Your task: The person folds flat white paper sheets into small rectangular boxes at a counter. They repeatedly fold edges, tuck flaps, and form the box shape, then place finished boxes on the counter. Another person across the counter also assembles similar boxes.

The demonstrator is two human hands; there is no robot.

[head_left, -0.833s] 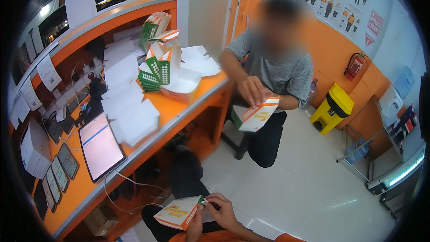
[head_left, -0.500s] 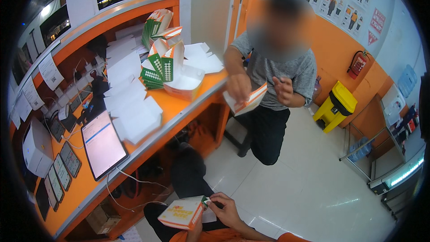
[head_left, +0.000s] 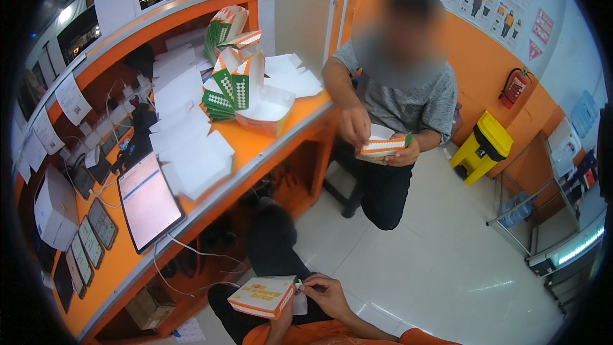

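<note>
Over my lap I hold a small folding carton box (head_left: 260, 296), white on top with yellow print and a patterned orange edge. My left hand (head_left: 280, 328) grips it from below at its near right side, its fingers partly hidden by the box. At the right end, fingers of my right hand (head_left: 327, 295) pinch a small flap by the green corner. Across from me sits a person in a grey shirt (head_left: 408, 105), holding a similar carton (head_left: 382, 147) with both hands; its white inside shows.
On the orange counter (head_left: 255, 153) at left lie white unfolded carton sheets (head_left: 198, 169), nested orange-and-green cartons (head_left: 233, 86), a tablet (head_left: 150, 201) and several phones (head_left: 102, 223). A white cable (head_left: 204, 257) hangs off its edge. A yellow bin (head_left: 482, 147) stands beyond the person.
The other person's carton has moved lower and turned level, and both their hands now hold it. My own box has tilted a little flatter, with my right fingers still at its corner.
</note>
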